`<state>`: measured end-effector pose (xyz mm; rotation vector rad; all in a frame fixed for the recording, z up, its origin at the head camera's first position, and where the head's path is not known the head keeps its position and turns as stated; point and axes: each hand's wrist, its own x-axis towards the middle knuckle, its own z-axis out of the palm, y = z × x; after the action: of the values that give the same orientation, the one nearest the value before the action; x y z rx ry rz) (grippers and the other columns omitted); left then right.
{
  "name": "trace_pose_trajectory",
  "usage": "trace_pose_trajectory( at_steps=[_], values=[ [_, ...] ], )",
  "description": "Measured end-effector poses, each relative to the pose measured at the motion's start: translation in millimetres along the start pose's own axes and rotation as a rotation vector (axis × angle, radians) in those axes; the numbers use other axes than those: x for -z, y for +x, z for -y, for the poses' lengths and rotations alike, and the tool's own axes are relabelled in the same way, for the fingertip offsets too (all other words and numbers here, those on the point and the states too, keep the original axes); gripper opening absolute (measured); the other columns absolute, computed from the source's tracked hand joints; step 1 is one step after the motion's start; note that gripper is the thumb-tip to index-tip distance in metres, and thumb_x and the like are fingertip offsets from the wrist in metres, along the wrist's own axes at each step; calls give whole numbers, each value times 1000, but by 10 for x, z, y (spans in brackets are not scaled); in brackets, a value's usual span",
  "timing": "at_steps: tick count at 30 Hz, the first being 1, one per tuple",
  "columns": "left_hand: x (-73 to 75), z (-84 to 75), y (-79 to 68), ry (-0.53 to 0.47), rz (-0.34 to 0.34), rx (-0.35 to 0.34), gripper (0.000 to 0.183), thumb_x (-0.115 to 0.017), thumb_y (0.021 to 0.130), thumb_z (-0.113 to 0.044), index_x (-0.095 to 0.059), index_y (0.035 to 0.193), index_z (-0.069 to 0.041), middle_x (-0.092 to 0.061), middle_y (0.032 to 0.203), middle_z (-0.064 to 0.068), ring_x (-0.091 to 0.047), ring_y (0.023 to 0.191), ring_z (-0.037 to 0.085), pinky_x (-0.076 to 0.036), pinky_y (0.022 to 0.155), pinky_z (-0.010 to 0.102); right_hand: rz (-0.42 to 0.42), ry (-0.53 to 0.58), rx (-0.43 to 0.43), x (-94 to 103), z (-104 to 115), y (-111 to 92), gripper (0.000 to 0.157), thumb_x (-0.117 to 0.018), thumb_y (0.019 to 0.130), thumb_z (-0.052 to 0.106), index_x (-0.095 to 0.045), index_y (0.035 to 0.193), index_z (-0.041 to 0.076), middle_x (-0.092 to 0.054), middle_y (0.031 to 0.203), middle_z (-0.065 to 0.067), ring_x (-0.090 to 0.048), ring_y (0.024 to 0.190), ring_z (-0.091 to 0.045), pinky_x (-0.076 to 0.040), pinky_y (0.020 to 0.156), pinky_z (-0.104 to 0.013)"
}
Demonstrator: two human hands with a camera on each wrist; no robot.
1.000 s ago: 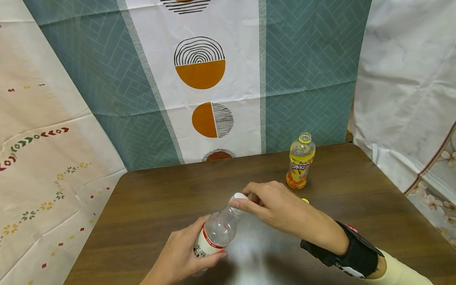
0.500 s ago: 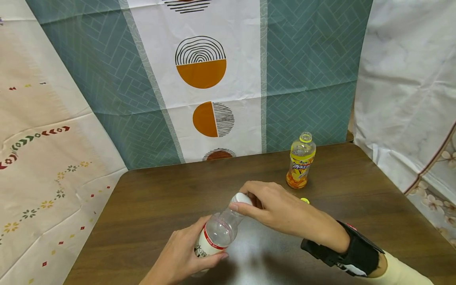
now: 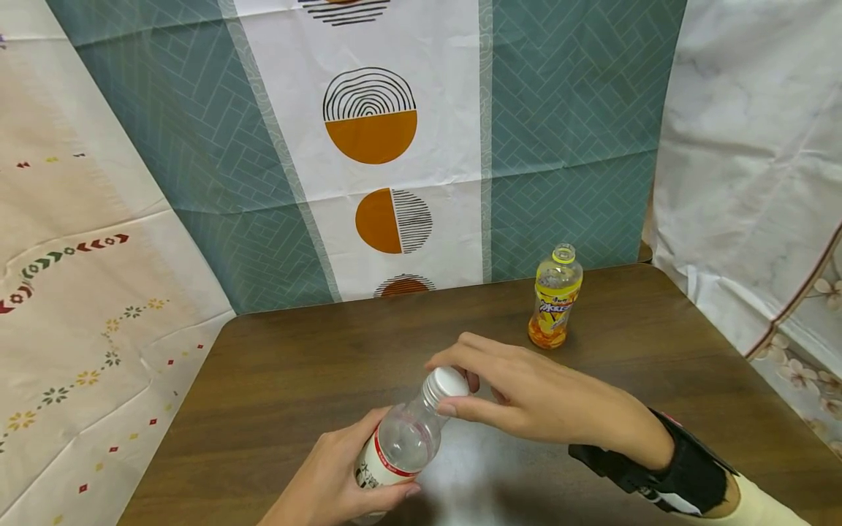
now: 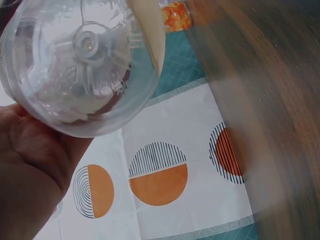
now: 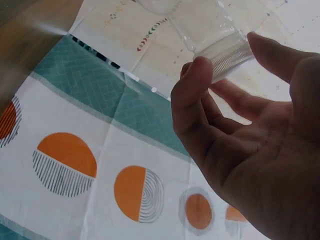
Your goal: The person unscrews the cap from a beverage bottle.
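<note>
My left hand (image 3: 351,467) grips a clear plastic bottle (image 3: 411,438) with a cream-and-red label, tilted toward the upper right above the table. In the left wrist view the clear base of the bottle (image 4: 87,47) faces the camera, and the palm lies alongside it. A white screw cap (image 3: 449,383) sits on the bottle's neck. My right hand (image 3: 520,391) pinches this cap between thumb and fingers. From the right wrist, the ridged side of the cap (image 5: 232,56) shows between the thumb and bent index finger of the right hand (image 5: 250,130).
A small bottle with a yellow-orange label (image 3: 556,296) stands uncapped at the back right of the brown wooden table (image 3: 296,365), some orange liquid in its bottom. Patterned cloth (image 3: 566,131) hangs behind the table's far edge and at both sides.
My right hand has turned and its wrist has shifted right and down, baring more of the white cap. A small yellow item beside the right forearm is now hidden. The left hand is nearly still.
</note>
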<state>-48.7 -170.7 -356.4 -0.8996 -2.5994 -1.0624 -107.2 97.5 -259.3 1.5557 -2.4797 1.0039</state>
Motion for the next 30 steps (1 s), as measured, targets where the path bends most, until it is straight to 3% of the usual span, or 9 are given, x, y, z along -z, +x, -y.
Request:
trace_pose_trajectory(
  at_steps=[6, 11, 14, 20, 24, 27, 30],
  values=[
    [9, -25, 16, -4, -6, -35, 63, -80, 71, -39, -50, 125, -26, -62, 88, -20, -57, 67, -4, -49, 58, 14, 23, -13, -6, 32, 13, -44, 40, -55, 94, 39, -49, 131, 26, -49, 103, 18, -45, 76, 0, -45, 64, -21],
    [7, -17, 16, 10, 11, 12, 63, -79, 72, -42, -49, 125, -27, -61, 88, -20, -56, 66, -3, -50, 56, 19, 6, -6, -154, 29, 5, -43, 48, -51, 92, 50, -48, 131, 23, -54, 91, 17, -52, 79, 0, -49, 67, -24],
    [2, -7, 11, 45, 13, 40, 63, -78, 72, -44, -49, 125, -27, -61, 87, -20, -56, 65, -3, -51, 55, 20, -22, 20, -276, 26, 7, -19, 46, -46, 93, 54, -55, 121, 19, -58, 81, 16, -54, 71, 0, -51, 62, -25],
    [-19, 14, 17, 143, -29, 18, 64, -79, 69, -46, -51, 124, -27, -59, 84, -22, -54, 64, -4, -49, 54, 18, -106, -1, -388, -16, 26, 36, 40, -44, 95, 52, -66, 91, 19, -56, 63, 13, -51, 56, -2, -48, 50, -25],
    [-31, 32, 20, 222, -54, 11, 66, -78, 67, -50, -52, 123, -26, -58, 82, -23, -53, 64, -4, -49, 52, 18, -96, -57, -474, -79, 40, 72, 49, -42, 93, 59, -64, 77, 18, -49, 55, 12, -47, 50, -3, -45, 47, -25],
    [-38, 40, 21, 249, -57, 8, 66, -78, 67, -52, -53, 123, -25, -57, 82, -23, -53, 63, -4, -48, 52, 18, -84, -89, -504, -131, 47, 92, 54, -40, 90, 64, -62, 71, 19, -46, 52, 12, -46, 49, -2, -44, 46, -25],
    [-41, 48, 24, 249, -64, 2, 66, -78, 67, -51, -53, 122, -24, -58, 82, -22, -53, 64, -5, -49, 52, 17, -107, -102, -482, -172, 44, 100, 49, -46, 89, 62, -59, 68, 19, -45, 50, 12, -45, 48, -2, -42, 44, -23]
  ],
)
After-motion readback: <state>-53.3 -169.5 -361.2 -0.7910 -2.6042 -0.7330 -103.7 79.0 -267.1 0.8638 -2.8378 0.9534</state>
